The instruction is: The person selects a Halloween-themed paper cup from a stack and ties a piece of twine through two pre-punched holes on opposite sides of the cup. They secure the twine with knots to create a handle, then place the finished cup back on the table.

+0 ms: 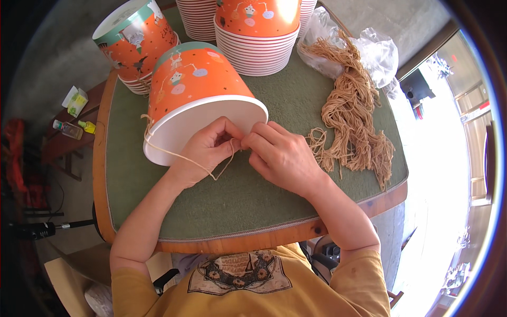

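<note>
An orange paper bucket [190, 84] lies on its side on the green-topped table [264, 195], its white mouth facing me. A thin tan string [174, 154] runs from the bucket's left rim across my left wrist and loops back up to my fingers. My left hand [208, 148] and my right hand [277, 153] meet at the bucket's lower rim, both pinching the string's end between fingertips. The point where the string meets the near rim is hidden by my fingers.
Stacks of the same orange buckets [259, 31] stand at the table's far side, and another stack [137, 42] leans at the far left. A heap of tan strings [351, 116] lies right of my hands, beside a clear plastic bag [377, 50]. Small bottles sit on a low stand [74, 127] at left.
</note>
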`<state>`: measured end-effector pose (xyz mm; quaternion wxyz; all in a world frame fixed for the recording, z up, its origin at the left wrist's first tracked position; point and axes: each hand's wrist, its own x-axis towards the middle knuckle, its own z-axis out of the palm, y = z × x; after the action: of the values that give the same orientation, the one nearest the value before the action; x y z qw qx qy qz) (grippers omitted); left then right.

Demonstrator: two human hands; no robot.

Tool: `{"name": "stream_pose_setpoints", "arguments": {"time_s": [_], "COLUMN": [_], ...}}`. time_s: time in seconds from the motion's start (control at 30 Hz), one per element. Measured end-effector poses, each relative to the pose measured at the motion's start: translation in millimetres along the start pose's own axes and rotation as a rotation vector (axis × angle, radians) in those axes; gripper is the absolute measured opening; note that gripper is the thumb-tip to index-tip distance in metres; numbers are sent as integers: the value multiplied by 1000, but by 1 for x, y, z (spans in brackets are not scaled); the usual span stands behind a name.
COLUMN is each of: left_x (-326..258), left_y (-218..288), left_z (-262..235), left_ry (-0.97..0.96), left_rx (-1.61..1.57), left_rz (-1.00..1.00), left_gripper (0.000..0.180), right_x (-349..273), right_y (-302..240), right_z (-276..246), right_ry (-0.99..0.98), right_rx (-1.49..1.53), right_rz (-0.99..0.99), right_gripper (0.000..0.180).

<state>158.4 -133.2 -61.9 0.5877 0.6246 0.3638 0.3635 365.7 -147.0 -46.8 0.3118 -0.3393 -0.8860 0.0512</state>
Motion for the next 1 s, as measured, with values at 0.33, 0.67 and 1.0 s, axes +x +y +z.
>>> {"name": "stream_pose_setpoints", "arguments": {"time_s": [0.33, 0.67, 1.0], "left_x": [-2, -4, -3], "left_y": [-10, -11, -5], "left_z": [3, 3, 1], "left_ry": [69, 97, 81], "left_rx": [61, 78, 62], "left_rz": [4, 12, -44], "left_gripper": [7, 8, 6], "right_x": [2, 7, 1], "right_y": [3, -3, 4], "right_z": [0, -5, 8], "right_ry": [69, 97, 67], "right_rx": [52, -103, 1], "right_rz": [10, -39, -11], "right_gripper": [22, 22, 19]}}
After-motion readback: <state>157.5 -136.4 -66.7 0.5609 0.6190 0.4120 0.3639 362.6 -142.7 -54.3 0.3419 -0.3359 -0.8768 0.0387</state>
